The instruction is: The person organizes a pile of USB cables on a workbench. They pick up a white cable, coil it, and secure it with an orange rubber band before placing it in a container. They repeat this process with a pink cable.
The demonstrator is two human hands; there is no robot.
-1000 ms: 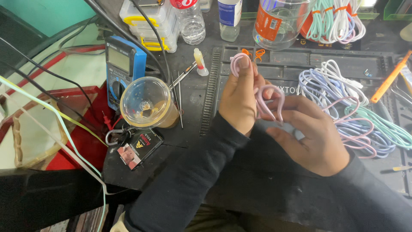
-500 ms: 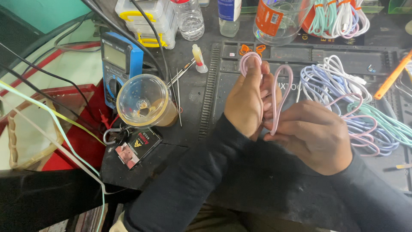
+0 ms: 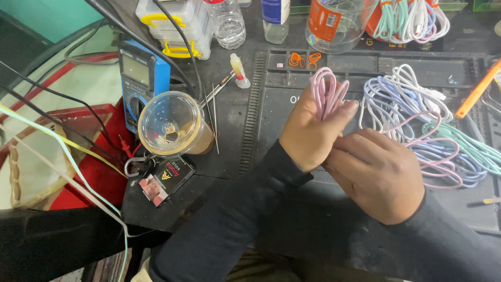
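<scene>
The pink cable (image 3: 326, 93) is thin, pale and glossy, gathered into several long narrow loops. The bundle stands roughly upright, its rounded top leaning slightly left, above the black ribbed mat (image 3: 271, 112) on the desk. Its lower part is hidden inside the left hand (image 3: 313, 130), whose fingers (image 3: 342, 116) close around the loops. The right hand (image 3: 378, 175) sits just beside and below, touching the left hand at the bundle's base.

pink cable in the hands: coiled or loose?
Coiled. The pink cable stands in several stacked loops above the left hand, which grips its lower part; the right hand touches it below.
</scene>
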